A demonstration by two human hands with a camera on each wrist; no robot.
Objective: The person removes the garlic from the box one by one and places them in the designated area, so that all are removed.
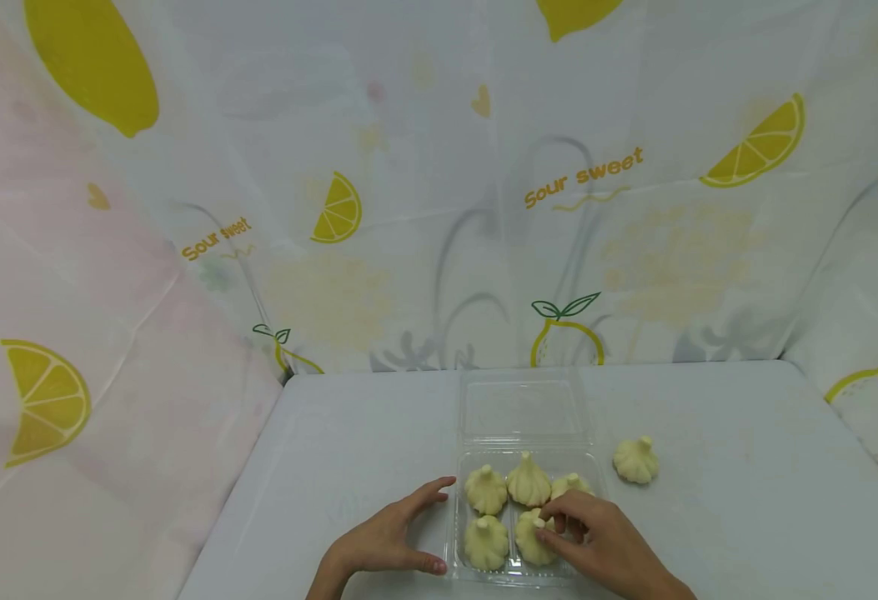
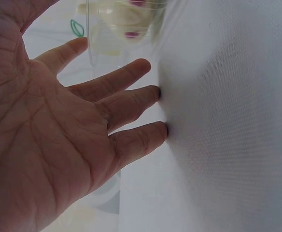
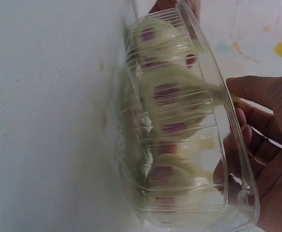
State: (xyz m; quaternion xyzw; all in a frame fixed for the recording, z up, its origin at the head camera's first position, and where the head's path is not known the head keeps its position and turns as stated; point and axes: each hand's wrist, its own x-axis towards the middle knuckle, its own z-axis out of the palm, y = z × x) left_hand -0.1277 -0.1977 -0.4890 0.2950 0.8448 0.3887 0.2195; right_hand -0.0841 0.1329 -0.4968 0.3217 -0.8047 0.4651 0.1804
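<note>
A clear plastic clamshell box (image 1: 524, 575) holds several pale garlic bulbs (image 1: 486, 543) with their stems up, in two rows. My right hand (image 1: 607, 542) reaches over its front right part and pinches the stem of the front-row garlic bulb (image 1: 534, 546) between thumb and index finger. Through the box wall in the right wrist view, the bulbs (image 3: 172, 94) show purple patches. My left hand (image 1: 386, 533) is beside the box's left edge, thumb and fingers spread, holding nothing. Its fingertips (image 2: 161, 130) come down to the white tabletop in the left wrist view.
Another garlic bulb (image 1: 636, 460) sits on the white table (image 1: 746, 500) to the right of the box. The box's transparent lid (image 1: 524, 408) lies folded back behind it. A lemon-print cloth (image 1: 408, 275) hangs behind the table and at its sides.
</note>
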